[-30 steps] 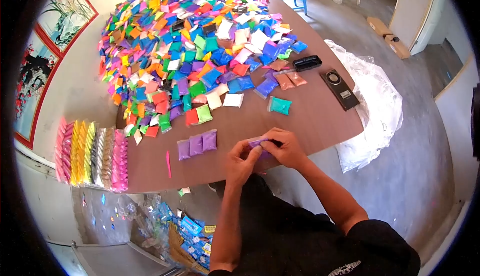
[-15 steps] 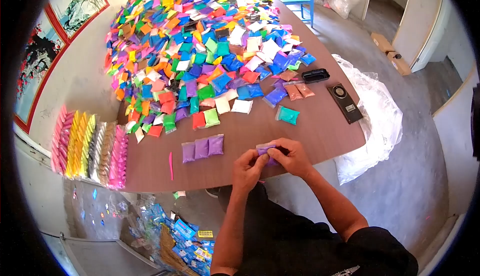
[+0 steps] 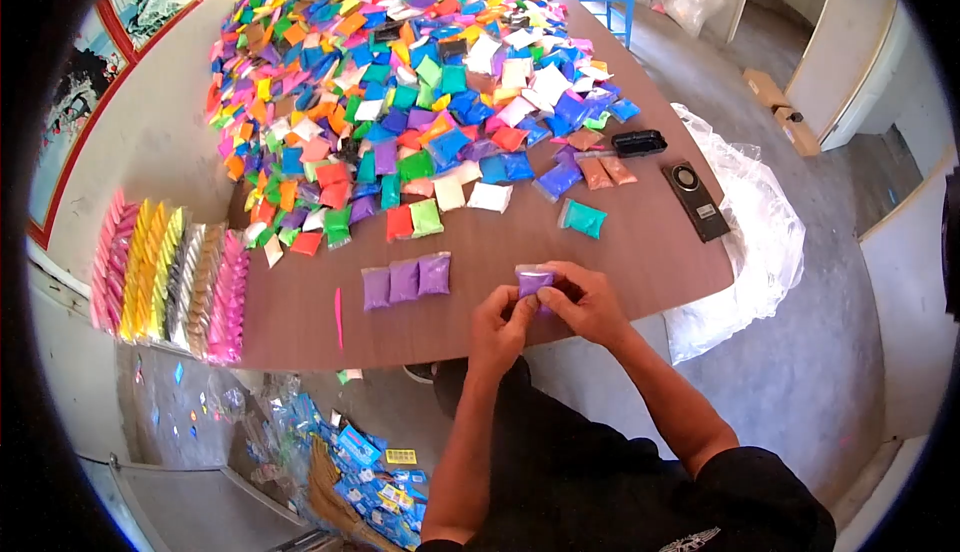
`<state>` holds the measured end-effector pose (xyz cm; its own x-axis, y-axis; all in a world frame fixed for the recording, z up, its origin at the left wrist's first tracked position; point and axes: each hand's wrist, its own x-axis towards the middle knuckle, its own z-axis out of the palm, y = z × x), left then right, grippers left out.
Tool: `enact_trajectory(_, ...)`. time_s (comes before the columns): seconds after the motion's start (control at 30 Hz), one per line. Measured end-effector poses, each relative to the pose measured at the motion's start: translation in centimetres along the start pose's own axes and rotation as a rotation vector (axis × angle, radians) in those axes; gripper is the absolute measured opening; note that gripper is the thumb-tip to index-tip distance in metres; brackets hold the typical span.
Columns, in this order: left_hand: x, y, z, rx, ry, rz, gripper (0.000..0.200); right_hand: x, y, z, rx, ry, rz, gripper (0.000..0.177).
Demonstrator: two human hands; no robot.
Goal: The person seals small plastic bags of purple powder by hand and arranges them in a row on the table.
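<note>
Both hands hold one small purple packet (image 3: 533, 280) just above the near edge of the brown table (image 3: 620, 252). My left hand (image 3: 503, 319) pinches its lower left side and my right hand (image 3: 582, 302) grips its right side. Three matching purple packets (image 3: 405, 280) lie in a row on the table to the left of my hands. A big heap of small packets in many colours (image 3: 400, 62) covers the far half of the table.
A teal packet (image 3: 584, 218), brown packets (image 3: 604, 172), a black case (image 3: 639, 142) and a black scale (image 3: 695, 201) lie right of centre. Sorted rows of packets (image 3: 170, 282) sit at the table's left end. A pink stick (image 3: 339, 318) lies nearby. A clear plastic bag (image 3: 750, 242) is on the floor.
The view has shifted a little, and my hands with the purple packet have risen slightly over the table edge. Nothing on the table has moved.
</note>
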<state>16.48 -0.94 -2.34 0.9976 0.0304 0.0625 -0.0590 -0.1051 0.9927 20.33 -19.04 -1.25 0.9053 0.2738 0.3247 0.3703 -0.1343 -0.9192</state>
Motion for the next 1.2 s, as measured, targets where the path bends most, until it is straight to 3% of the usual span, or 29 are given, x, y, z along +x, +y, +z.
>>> enact_trajectory(0.03, 0.1, 0.3, -0.1, 0.084, -0.011, 0.090, 0.022, 0.1, 0.0, 0.0, 0.056, -0.020, 0.033, 0.027)
enact_trajectory(0.13, -0.1, 1.4, 0.5, -0.065, 0.013, -0.054, 0.018, 0.0, 0.8, 0.3, 0.159, -0.005, 0.073, 0.029)
enact_trajectory(0.3, -0.1, 2.0, 1.0, 0.014, 0.003, -0.044, 0.021, -0.2, 1.7, 0.6, 0.292, 0.115, 0.106, 0.029)
enact_trajectory(0.47, 0.0, 1.6, 0.7, 0.042, 0.018, 0.015, 0.020, -0.1, 1.2, 0.5, 0.229, 0.094, 0.089, 0.031)
enact_trajectory(0.53, 0.1, 1.9, 0.6, 0.012, 0.047, 0.004, 0.018, 0.0, 0.1, 0.0, 0.179, -0.057, 0.113, 0.033)
enact_trajectory(0.7, 0.1, 1.3, 0.4, 0.091, 0.033, -0.020, 0.019, 0.3, -0.1, 0.1, 0.272, -0.068, 0.090, 0.034)
enact_trajectory(0.9, 0.1, 2.3, 0.9, -0.032, 0.053, -0.040, 0.023, 0.2, 0.3, -0.2, 0.300, -0.071, 0.103, 0.036)
enact_trajectory(0.97, 0.2, 2.6, 1.0, 0.114, 0.096, 0.056, 0.021, 0.2, 0.2, -0.1, 0.306, -0.081, 0.105, 0.036)
enact_trajectory(1.07, 0.1, 2.4, 0.6, 0.028, 0.068, -0.108, 0.019, 0.2, 0.2, 0.1, 0.239, -0.050, 0.074, 0.032)
enact_trajectory(1.2, 0.2, 1.1, 0.7, 0.041, 0.091, -0.038, 0.018, 0.2, 0.0, 0.1, 0.215, -0.064, 0.082, 0.030)
